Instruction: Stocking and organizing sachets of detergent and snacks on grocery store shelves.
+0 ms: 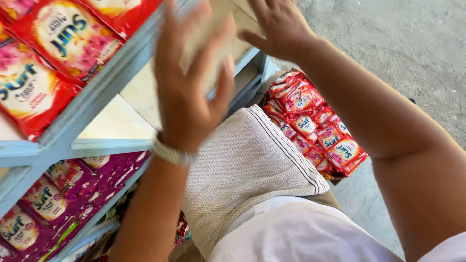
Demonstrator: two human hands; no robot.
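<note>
2 hands: left hand (187, 92), right hand (277, 26). 1 pale blurred item (206, 46) in left grip. Approx. 3 red sachets (73, 34) beside it, upper shelf.

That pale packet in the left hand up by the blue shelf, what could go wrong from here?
The left hand grips the pale packet only by the fingers, and the picture is blurred there, so it might slip. The right hand is open and apart from it, giving no support. The red sachets on the sloping blue shelf lie close by; a knock might slide them off. The box of red sachets sits near the knee and could be bumped.
</note>
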